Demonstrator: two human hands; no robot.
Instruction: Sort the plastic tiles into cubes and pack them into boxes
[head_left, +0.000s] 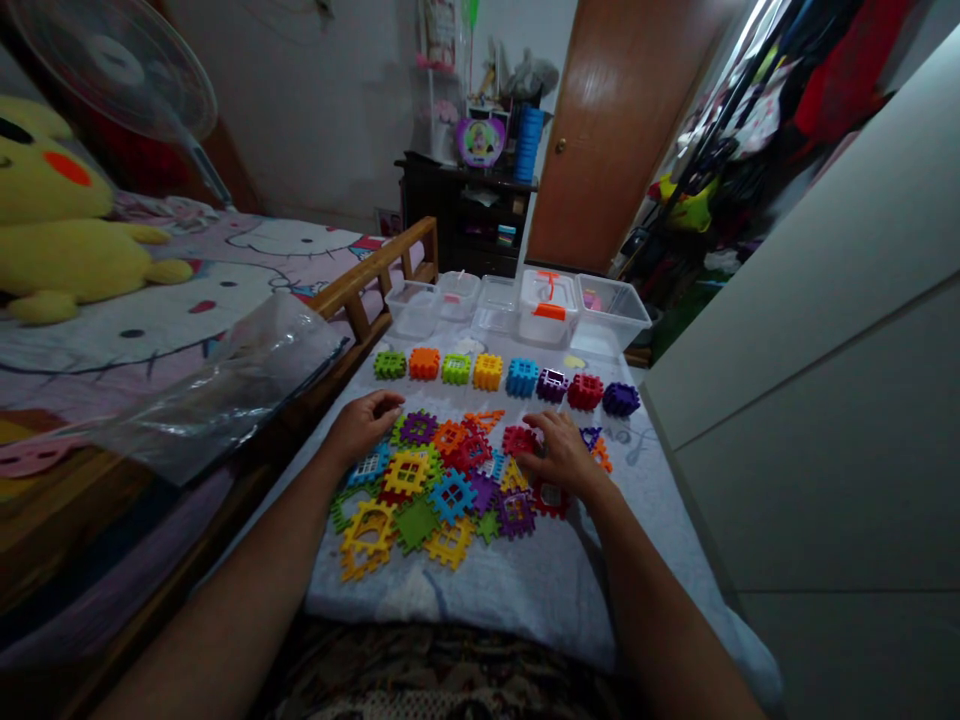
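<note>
A loose pile of plastic interlocking building tiles [452,496] in many colours lies on the cloth-covered table [420,598]. Several have window-like openings, and their edges are notched. At the pile's left edge is my left hand [364,428], its fingers loosely bent and no piece visible in it. My right hand [561,452] reaches over the right side, thumb and fingers around a red tile [517,440]; the palm side is hidden. Behind the pile runs a row of stacks sorted by colour, among them an orange stack [424,364], a blue stack [523,377] and a dark purple stack [621,399].
Clear plastic bins [611,310] and a white lidded box with orange clips [550,305] stand along the table's far end. A wooden bed rail [375,290] borders the left, a white cabinet [825,350] the right. A plastic bag [225,390] lies on the bed's edge.
</note>
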